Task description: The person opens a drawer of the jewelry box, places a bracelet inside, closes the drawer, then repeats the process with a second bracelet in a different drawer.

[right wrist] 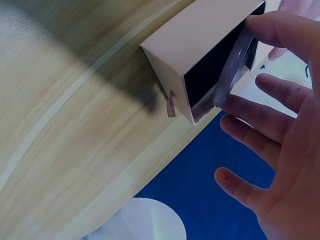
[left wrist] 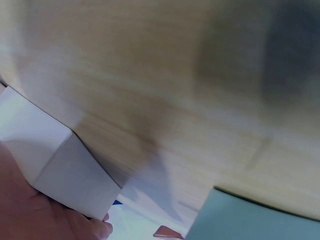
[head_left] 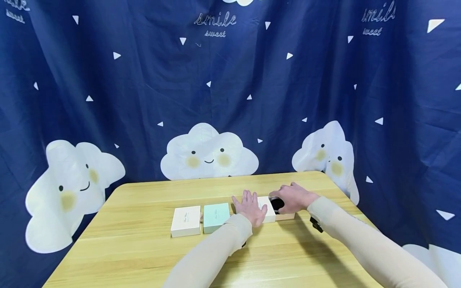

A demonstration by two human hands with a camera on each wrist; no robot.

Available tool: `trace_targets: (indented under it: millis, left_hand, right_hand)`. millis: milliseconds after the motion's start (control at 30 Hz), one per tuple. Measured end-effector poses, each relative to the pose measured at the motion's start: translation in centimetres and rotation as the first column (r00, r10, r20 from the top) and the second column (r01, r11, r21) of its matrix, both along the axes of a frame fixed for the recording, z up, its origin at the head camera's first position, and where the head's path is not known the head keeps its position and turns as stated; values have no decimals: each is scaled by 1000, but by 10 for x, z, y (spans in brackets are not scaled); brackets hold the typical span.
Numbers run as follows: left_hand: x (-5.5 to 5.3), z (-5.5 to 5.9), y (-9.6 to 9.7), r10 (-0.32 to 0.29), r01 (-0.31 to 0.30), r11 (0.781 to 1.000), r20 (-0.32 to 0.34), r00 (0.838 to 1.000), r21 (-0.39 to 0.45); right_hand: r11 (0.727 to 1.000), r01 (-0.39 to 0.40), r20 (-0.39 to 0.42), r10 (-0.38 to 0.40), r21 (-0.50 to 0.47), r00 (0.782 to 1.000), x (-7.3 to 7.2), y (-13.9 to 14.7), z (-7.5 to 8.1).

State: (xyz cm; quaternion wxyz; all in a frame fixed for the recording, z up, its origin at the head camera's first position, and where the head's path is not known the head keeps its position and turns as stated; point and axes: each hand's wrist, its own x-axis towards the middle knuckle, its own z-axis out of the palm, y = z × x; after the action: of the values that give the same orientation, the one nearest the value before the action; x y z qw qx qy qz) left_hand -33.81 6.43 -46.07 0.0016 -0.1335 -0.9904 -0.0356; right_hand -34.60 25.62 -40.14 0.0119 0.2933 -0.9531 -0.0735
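A white sliding box (head_left: 267, 209) stands on the table with its pale pink drawer (right wrist: 200, 35) pulled out to the right, showing a black inside. My left hand (head_left: 249, 209) rests over the white cover, fingers spread and mostly straight. In the left wrist view this hand lies along the cover (left wrist: 75, 172). At the drawer, my right hand (head_left: 294, 198) pinches a clear, rounded rim (right wrist: 232, 70) between thumb and fingers. It looks like a transparent ring, tilted up and partly inside the drawer. A small ribbon tab (right wrist: 171, 105) sticks out of the drawer's end.
Left of the hands, a mint green box (head_left: 216, 216) and another white box (head_left: 185, 221) lie side by side on the wooden table (head_left: 144, 248). A dark blue curtain (head_left: 216, 100) with clouds hangs behind the table's far edge.
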Motion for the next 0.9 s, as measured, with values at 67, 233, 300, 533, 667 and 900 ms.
trace_targets:
  millis: [67,233,300,533,667,900]
  left_hand:
    - [0,0,0,1,-1,1000,1,1000,-3]
    - [0,0,0,4,-4,1000,-1,1000,-6]
    - [0,0,0,7,-7,1000,-5,1000,-8]
    - [-2,-3,1,4,-4,1000,6,1000,-18]
    - [-3,-5,2,7,-7,1000,7,1000,-9]
    - [-5,-7,2,10,-10,1000,7,1000,-9]
  right_hand:
    - [1000,-5,2,5,-4,1000,0,0,0]
    - [1000,-16,10,16,-19,1000,1,2,1]
    - [1000,-17,12,18,-24,1000,3,2,1]
    - [999,12,33,-11,-45,999,6,8,6]
    - [999,40,59,-38,-27,998,5,12,6]
    - [994,97,142,-90,-41,986,7,18,8]
